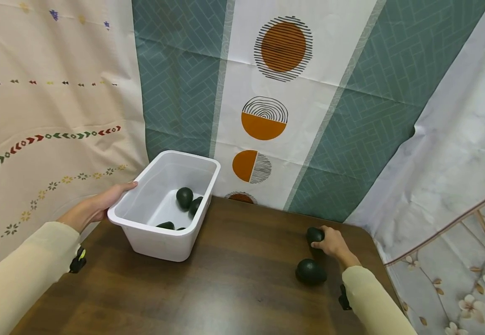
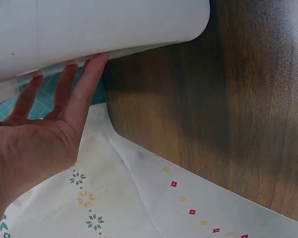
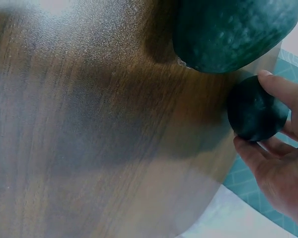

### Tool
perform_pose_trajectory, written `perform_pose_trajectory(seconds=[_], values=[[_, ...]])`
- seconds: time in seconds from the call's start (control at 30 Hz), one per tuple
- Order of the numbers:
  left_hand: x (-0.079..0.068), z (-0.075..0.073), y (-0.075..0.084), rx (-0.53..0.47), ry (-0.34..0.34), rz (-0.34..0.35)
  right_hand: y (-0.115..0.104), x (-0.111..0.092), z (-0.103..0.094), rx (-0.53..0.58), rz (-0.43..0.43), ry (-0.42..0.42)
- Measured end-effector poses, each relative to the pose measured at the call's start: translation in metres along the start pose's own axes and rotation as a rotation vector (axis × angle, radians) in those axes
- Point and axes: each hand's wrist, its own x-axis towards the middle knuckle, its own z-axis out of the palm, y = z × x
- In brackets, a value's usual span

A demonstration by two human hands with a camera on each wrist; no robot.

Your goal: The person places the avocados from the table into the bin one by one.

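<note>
At the left of the head view, my left hand (image 1: 106, 200) holds the side rim of a white plastic bin (image 1: 154, 238). Its thumb lies over the rim, and in the left wrist view the fingers (image 2: 84, 91) press against the outer wall. Inside the bin lie several dark green avocados (image 1: 184, 197), some partly hidden by the near wall. Over at the right, my right hand (image 1: 333, 243) grips an avocado (image 3: 256, 109) between thumb and fingers, at the table's far right. Another avocado (image 1: 311, 271) rests on the table just nearer to me.
The brown wooden table (image 1: 242, 260) has a rounded far right corner. Behind it hangs a green and white patterned cloth (image 1: 179, 83). A cream cloth (image 1: 49, 116) hangs on the left, and a pale floral cloth (image 1: 451, 186) on the right.
</note>
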Motion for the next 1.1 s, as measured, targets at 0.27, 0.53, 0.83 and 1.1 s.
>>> perform_pose_trajectory(seconds=[0.27,0.53,0.83,1.1], values=[[-0.001,-0.002,-0.003,-0.020,0.005,-0.003,0.003,0.000,0.001,0.040,0.014,-0.021],[0.001,-0.002,-0.004,-0.015,0.004,0.007,0.005,-0.003,0.000,0.056,0.022,-0.040],[0.000,-0.002,-0.004,-0.024,0.001,-0.010,-0.007,-0.004,-0.001,0.072,-0.035,-0.019],[0.003,-0.001,-0.002,-0.011,-0.002,0.007,-0.028,0.001,0.009,0.106,-0.127,-0.002]])
